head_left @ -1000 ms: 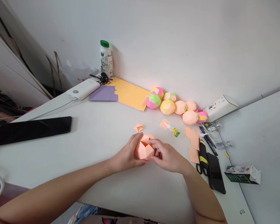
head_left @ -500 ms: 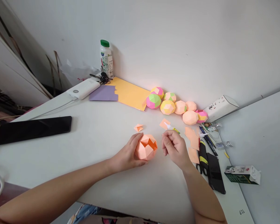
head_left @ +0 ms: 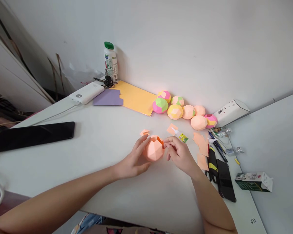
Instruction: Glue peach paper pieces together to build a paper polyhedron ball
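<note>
A peach-coloured folded-paper ball (head_left: 154, 150) with an opening at its top sits in my left hand (head_left: 134, 162), whose fingers and thumb curve around its left side. My right hand (head_left: 177, 152) is at the opening's right edge, thumb and fingers closed together on the paper there. A small folded peach paper piece (head_left: 145, 132) lies just behind the ball, partly covered by my left fingers. Beyond my right hand lie a glue tube (head_left: 182, 137) with a white nozzle and a small peach paper scrap (head_left: 172, 128).
Several finished paper balls (head_left: 175, 111) line the wall beside yellow paper (head_left: 138, 97) and purple paper (head_left: 108, 98). To the right are peach sheets (head_left: 201, 143), a cutter (head_left: 212, 162), scissors (head_left: 211, 177) and a phone (head_left: 226, 182). A black device (head_left: 34, 136) lies left.
My right hand has moved left to the ball's edge. The ball has tipped so its opening faces more upward and away. The glue tube's label has come into view.
</note>
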`<action>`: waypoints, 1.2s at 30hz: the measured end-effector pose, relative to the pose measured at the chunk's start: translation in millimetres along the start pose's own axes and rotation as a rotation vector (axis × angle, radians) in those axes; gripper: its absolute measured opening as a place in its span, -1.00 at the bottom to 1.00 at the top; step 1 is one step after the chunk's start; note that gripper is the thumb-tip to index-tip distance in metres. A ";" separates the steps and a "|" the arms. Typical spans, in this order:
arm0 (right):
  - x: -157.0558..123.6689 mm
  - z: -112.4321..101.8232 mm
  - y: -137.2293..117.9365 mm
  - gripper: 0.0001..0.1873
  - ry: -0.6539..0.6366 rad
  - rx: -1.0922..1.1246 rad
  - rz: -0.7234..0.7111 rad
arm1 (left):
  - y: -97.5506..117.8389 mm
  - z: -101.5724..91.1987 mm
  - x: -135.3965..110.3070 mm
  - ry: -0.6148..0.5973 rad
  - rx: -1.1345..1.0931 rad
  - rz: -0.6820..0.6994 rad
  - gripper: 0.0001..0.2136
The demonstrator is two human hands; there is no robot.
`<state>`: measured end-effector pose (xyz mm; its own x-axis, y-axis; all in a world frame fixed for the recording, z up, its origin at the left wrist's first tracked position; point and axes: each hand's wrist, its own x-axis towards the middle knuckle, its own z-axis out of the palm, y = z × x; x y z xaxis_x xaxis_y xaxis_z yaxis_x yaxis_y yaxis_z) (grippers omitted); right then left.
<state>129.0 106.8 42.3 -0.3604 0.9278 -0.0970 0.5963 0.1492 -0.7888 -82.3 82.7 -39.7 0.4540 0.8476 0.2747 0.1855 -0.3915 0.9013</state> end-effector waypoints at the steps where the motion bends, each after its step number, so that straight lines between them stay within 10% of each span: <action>1: -0.6 -0.7 -0.6 -0.79 -0.021 -0.021 0.007 | -0.6 -0.1 0.4 0.018 0.001 -0.002 -0.27; 10: 3.1 -0.5 0.9 -0.48 -0.110 -0.298 -0.086 | -1.7 2.2 4.7 0.138 0.003 -0.105 -0.35; 36: 11.1 6.6 6.3 -0.83 0.008 -0.391 -0.257 | 0.8 2.5 2.4 0.039 0.097 -0.250 -0.42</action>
<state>124.0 115.8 32.3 -0.5270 0.8463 0.0773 0.7147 0.4906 -0.4985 -78.9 83.5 -39.2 0.3503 0.9346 0.0619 0.3713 -0.1992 0.9069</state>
